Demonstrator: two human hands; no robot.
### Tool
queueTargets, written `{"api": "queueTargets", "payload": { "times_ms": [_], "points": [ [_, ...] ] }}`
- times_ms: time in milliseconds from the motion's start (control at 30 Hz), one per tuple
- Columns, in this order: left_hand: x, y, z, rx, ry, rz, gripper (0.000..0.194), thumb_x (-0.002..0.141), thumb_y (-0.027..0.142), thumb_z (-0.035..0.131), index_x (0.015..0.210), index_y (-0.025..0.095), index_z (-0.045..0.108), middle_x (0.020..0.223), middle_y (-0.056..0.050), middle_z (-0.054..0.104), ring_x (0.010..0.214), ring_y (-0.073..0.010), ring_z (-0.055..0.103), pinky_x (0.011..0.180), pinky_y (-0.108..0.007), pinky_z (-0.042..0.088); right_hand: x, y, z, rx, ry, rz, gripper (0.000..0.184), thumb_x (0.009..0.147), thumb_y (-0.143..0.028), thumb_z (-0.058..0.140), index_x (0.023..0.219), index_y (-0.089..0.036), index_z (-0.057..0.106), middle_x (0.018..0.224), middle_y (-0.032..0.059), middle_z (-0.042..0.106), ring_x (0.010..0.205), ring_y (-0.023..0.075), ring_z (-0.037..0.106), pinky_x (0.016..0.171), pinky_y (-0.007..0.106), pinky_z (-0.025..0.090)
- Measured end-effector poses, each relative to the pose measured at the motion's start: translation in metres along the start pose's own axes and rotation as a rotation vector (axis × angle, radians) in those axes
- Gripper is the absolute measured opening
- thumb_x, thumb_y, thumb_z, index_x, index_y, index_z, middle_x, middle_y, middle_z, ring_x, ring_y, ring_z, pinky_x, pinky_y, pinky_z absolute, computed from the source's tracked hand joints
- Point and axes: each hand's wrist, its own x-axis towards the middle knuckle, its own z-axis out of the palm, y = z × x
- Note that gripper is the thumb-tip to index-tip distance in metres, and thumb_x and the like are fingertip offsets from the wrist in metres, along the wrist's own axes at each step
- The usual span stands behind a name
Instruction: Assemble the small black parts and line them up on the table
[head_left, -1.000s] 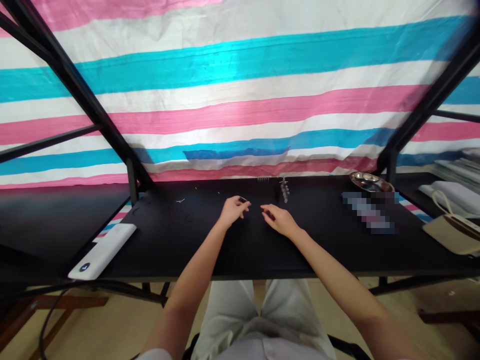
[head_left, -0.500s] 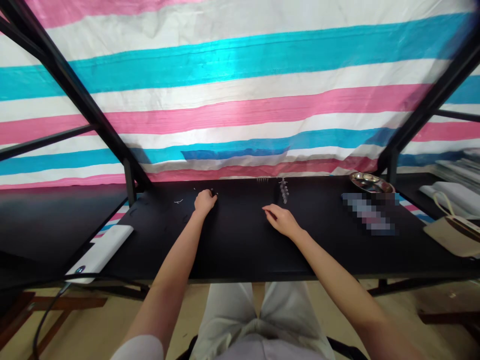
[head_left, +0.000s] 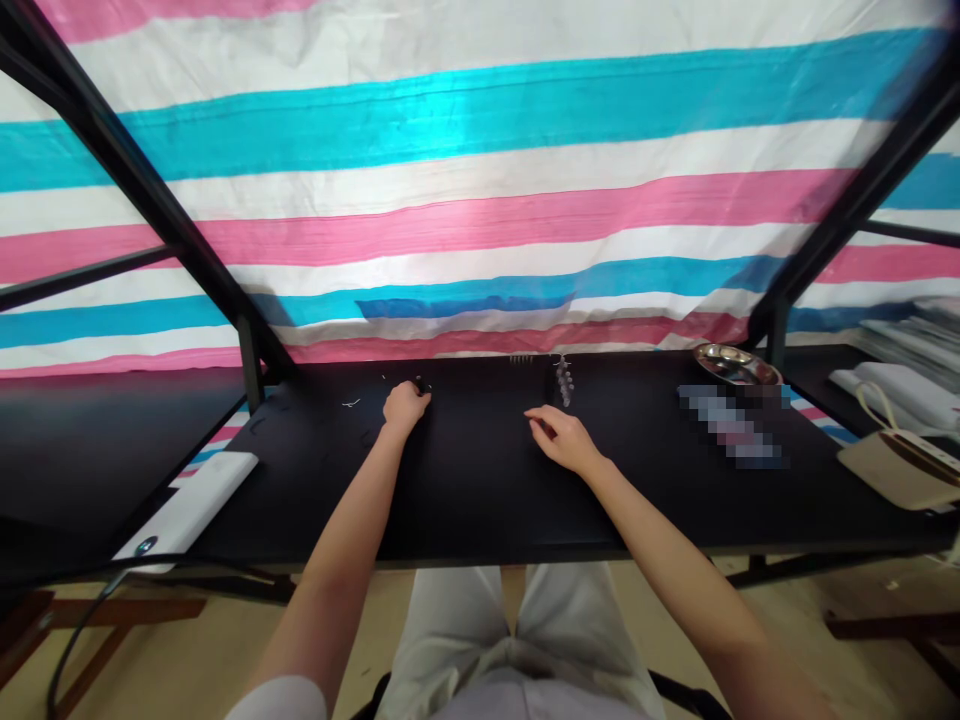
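Observation:
My left hand (head_left: 406, 406) is closed and rests low over the left part of the black table (head_left: 465, 490). The tip of a small dark object (head_left: 420, 383) shows at its fingertips, too little to tell its kind. To its left lie thin white scraps (head_left: 351, 403). My right hand (head_left: 561, 437) is held still over the middle, thumb and fingers pinched together; anything between them is too small to make out. Just beyond it lies a strip of clear, bead-like pieces (head_left: 565, 382). Farther back is a row of tiny metallic pieces (head_left: 521, 359).
A shiny metal dish (head_left: 739, 352) stands at the back right, with a pixelated item (head_left: 731, 428) before it. A beige pouch (head_left: 896, 470) lies far right. At left is a long white device (head_left: 199, 500) with a black cable. Black frame bars slope up both sides before a striped sheet (head_left: 465, 220).
My left hand has moved left and away from me with the dark object, then stayed nearly still. My right hand has hardly moved; its fingertips have drawn together.

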Motion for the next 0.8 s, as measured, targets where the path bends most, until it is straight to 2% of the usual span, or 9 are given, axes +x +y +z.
{"api": "queueTargets", "payload": {
  "times_ms": [100, 167, 300, 367, 433, 567, 667, 800],
  "points": [
    [-0.008, 0.001, -0.011, 0.036, -0.095, 0.004, 0.029, 0.069, 0.044, 0.06, 0.083, 0.018, 0.063, 0.078, -0.01, 0.066, 0.078, -0.0231, 0.063, 0.064, -0.027, 0.043, 0.001, 0.005, -0.001, 0.044, 0.117, 0.084, 0.021, 0.084, -0.029, 0.043, 0.095, -0.02, 0.058, 0.076, 0.0026, 0.06, 0.054, 0.011, 0.05, 0.058, 0.025, 0.045],
    [-0.018, 0.003, -0.016, 0.071, -0.126, 0.078, 0.027, 0.069, 0.044, 0.06, 0.078, 0.018, 0.063, 0.071, -0.008, 0.065, 0.072, -0.0215, 0.062, 0.062, -0.027, 0.042, 0.002, 0.01, -0.002, 0.082, 0.246, 0.174, 0.017, 0.082, -0.03, 0.045, 0.09, -0.019, 0.056, 0.071, 0.0014, 0.057, 0.052, 0.0111, 0.048, 0.055, 0.025, 0.044],
    [-0.046, 0.023, -0.016, 0.008, -0.181, 0.445, 0.024, 0.072, 0.043, 0.058, 0.072, 0.019, 0.063, 0.069, -0.004, 0.063, 0.064, -0.0172, 0.059, 0.058, -0.024, 0.038, 0.005, 0.025, -0.008, 0.077, 0.526, 0.38, 0.012, 0.078, -0.026, 0.045, 0.085, -0.019, 0.05, 0.071, 0.0017, 0.054, 0.058, 0.0131, 0.05, 0.058, 0.026, 0.043],
    [-0.062, 0.041, -0.011, -0.094, -0.222, 0.621, 0.025, 0.076, 0.042, 0.055, 0.081, 0.02, 0.064, 0.066, -0.002, 0.063, 0.061, -0.0152, 0.058, 0.056, -0.023, 0.037, 0.006, 0.034, -0.011, 0.031, 0.584, 0.468, 0.015, 0.075, -0.023, 0.044, 0.089, -0.018, 0.048, 0.075, 0.003, 0.054, 0.064, 0.0146, 0.051, 0.064, 0.028, 0.043],
    [-0.077, 0.062, -0.002, -0.145, -0.203, 0.756, 0.029, 0.08, 0.039, 0.05, 0.099, 0.021, 0.062, 0.068, -0.002, 0.063, 0.064, -0.0147, 0.058, 0.057, -0.023, 0.037, 0.006, 0.043, -0.014, -0.051, 0.542, 0.549, 0.024, 0.072, -0.021, 0.046, 0.095, -0.017, 0.047, 0.081, 0.0048, 0.056, 0.071, 0.0167, 0.051, 0.069, 0.03, 0.043],
    [-0.095, 0.102, 0.019, -0.092, -0.171, 0.932, 0.046, 0.085, 0.031, 0.043, 0.131, 0.025, 0.039, 0.086, -0.001, 0.064, 0.077, -0.0143, 0.06, 0.065, -0.023, 0.041, 0.004, 0.055, -0.015, -0.264, 0.281, 0.673, 0.035, 0.07, -0.027, 0.051, 0.103, -0.016, 0.049, 0.094, 0.0093, 0.058, 0.088, 0.0239, 0.05, 0.075, 0.036, 0.039],
    [-0.096, 0.124, 0.036, 0.007, -0.102, 0.977, 0.054, 0.087, 0.03, 0.041, 0.138, 0.029, 0.025, 0.105, -0.003, 0.06, 0.084, -0.0161, 0.06, 0.069, -0.025, 0.043, 0.002, 0.058, -0.011, -0.363, 0.128, 0.704, 0.034, 0.073, -0.036, 0.052, 0.1, -0.016, 0.054, 0.1, 0.0107, 0.058, 0.095, 0.0272, 0.048, 0.074, 0.037, 0.037],
    [-0.091, 0.139, 0.054, 0.103, -0.073, 0.959, 0.055, 0.086, 0.03, 0.043, 0.138, 0.029, 0.025, 0.109, -0.005, 0.057, 0.085, -0.0179, 0.061, 0.07, -0.027, 0.045, 0.002, 0.062, -0.007, -0.415, 0.041, 0.7, 0.03, 0.075, -0.039, 0.053, 0.096, -0.018, 0.059, 0.1, 0.0104, 0.058, 0.095, 0.0269, 0.048, 0.073, 0.037, 0.036]
  ]
}}
